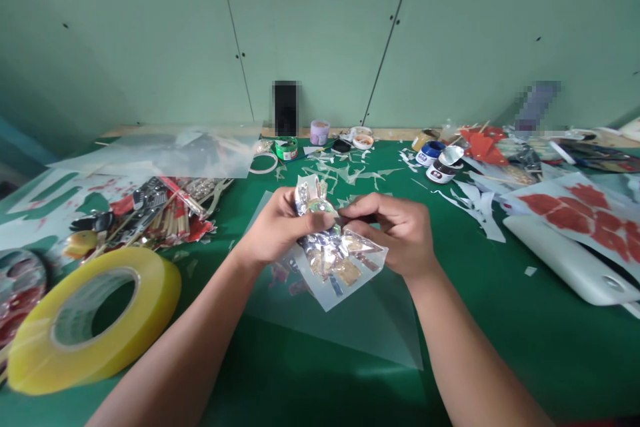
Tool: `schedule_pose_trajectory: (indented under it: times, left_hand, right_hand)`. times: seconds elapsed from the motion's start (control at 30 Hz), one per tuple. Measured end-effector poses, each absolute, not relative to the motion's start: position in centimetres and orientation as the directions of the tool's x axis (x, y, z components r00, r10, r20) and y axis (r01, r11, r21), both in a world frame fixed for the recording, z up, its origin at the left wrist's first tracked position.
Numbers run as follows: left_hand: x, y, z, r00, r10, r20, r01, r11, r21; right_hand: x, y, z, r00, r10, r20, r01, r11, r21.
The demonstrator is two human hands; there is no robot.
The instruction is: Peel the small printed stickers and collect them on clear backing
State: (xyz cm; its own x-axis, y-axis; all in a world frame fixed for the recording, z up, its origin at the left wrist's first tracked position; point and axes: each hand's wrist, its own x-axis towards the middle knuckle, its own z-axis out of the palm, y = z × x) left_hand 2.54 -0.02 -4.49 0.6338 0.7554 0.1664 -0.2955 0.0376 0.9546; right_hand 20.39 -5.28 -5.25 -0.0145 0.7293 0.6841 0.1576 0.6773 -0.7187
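Between my two hands is a translucent plastic sheet [329,290] bearing shiny painted shapes in gold, silver and green. My left hand [280,227] grips its left side, thumb pressed across the front. My right hand [395,230] pinches the upper right edge, thumb against index finger; whatever lies right between those fingertips is hidden. Beneath, a larger translucent sheet [370,337] lies flat on the green tabletop, with some reddish shapes showing near its left side.
A big roll of yellow tape [160,287] stands at left, beside a heap of sticks and packets [165,213]. Paint jars [440,167] and plastic scraps [345,173] lie at the back. At right are a white-handled tool [565,260] and a red-painted sheet [590,213].
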Motion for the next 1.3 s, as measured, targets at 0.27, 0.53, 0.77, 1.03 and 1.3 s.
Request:
schedule_pose_trajectory:
  times: [0.27, 0.53, 0.77, 1.03, 1.3]
  left_hand:
    - [2.70, -0.18, -4.40, 0.683, 0.711, 0.169, -0.274, 0.035, 0.961]
    - [2.87, -0.11, -4.32, 0.586, 0.788, 0.188, -0.302, -0.003, 0.953]
    - [2.87, 0.10, -4.42, 0.588, 0.782, 0.206, -0.313, -0.015, 0.950]
    - [2.62, 0.16, -4.23, 0.606, 0.772, 0.193, -0.266, -0.032, 0.963]
    - [2.50, 0.09, -4.36, 0.637, 0.749, 0.183, -0.259, -0.016, 0.966]
  right_hand:
    - [20.38, -5.40, -5.07, -0.019, 0.715, 0.699, 0.176, 0.691, -0.701]
    - [20.44, -5.23, -5.36, 0.072, 0.768, 0.637, 0.178, 0.618, -0.765]
    - [20.46, -5.12, -5.27, -0.016, 0.758, 0.652, 0.149, 0.646, -0.748]
    - [20.43, -5.21, -5.07, -0.042, 0.764, 0.644, 0.160, 0.641, -0.751]
    - [20.21, -5.26, -5.20, -0.041, 0.758, 0.651, 0.139, 0.649, -0.748]
